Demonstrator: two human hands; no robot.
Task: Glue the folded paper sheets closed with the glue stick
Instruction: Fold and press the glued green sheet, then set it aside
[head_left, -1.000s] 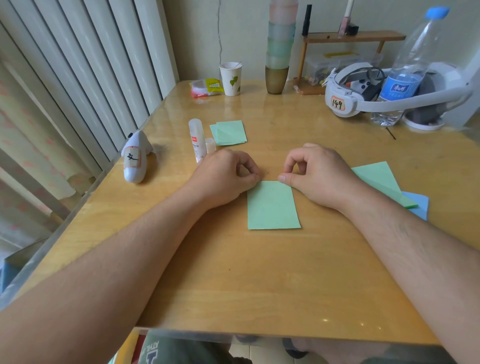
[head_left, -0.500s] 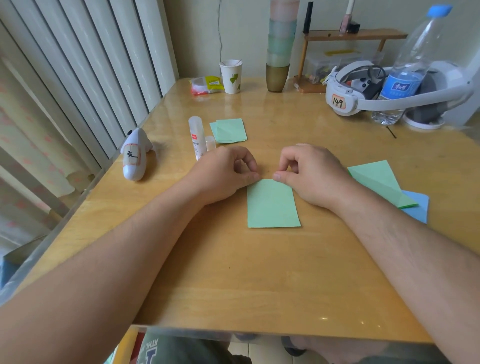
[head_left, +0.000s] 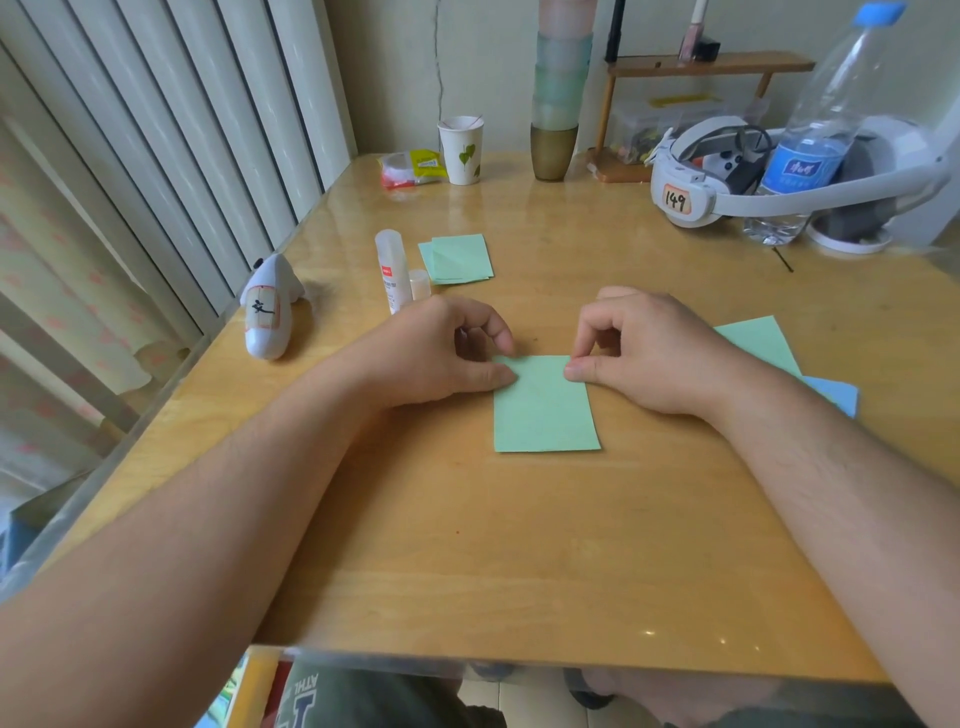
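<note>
Pressing step, by look of it: folded green sheet (head_left: 545, 405) flat on worktop (head_left: 467, 545), both hands on its far corners. Glue stick (head_left: 393, 270) upright, uncapped, cap beside it, just beyond left hand (head_left: 441, 353), untouched. Left grip: fingers curled, thumb and index tips pinching left corner. Right hand (head_left: 639, 353): same, clamped on right corner. Next move likely calls for running fingers along edge to seal, then setting sheet aside with done pile (head_left: 460, 258) beyond left hand; unglued sheets (head_left: 763, 343) just right of right hand.
</note>
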